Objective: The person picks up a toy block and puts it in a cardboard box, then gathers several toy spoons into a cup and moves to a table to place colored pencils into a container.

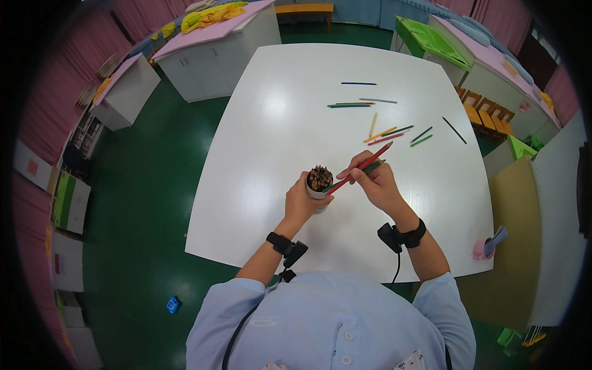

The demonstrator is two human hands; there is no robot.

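My left hand (300, 201) is wrapped round a light-coloured cup (316, 194) packed with pencils (320, 177), their sharpened tips up. Just to its right, my right hand (372, 181) grips a red pencil (375, 155) and a green pencil (374, 166) together. Both slant, with sharpened tips toward the upper right and lower ends by the cup's rim. Farther off on the white table (259, 160) lie loose coloured pencils: a yellow one (373, 125), a red one (386, 139), a blue one (359, 83), a black one (454, 130) and several more.
A pink cup (483, 249) with papers in it stands at the table's right edge. Beyond the table are white cabinets (213, 68), a green tray (431, 41) and wooden chairs (487, 114). A blue object (174, 304) lies on the green floor at the left.
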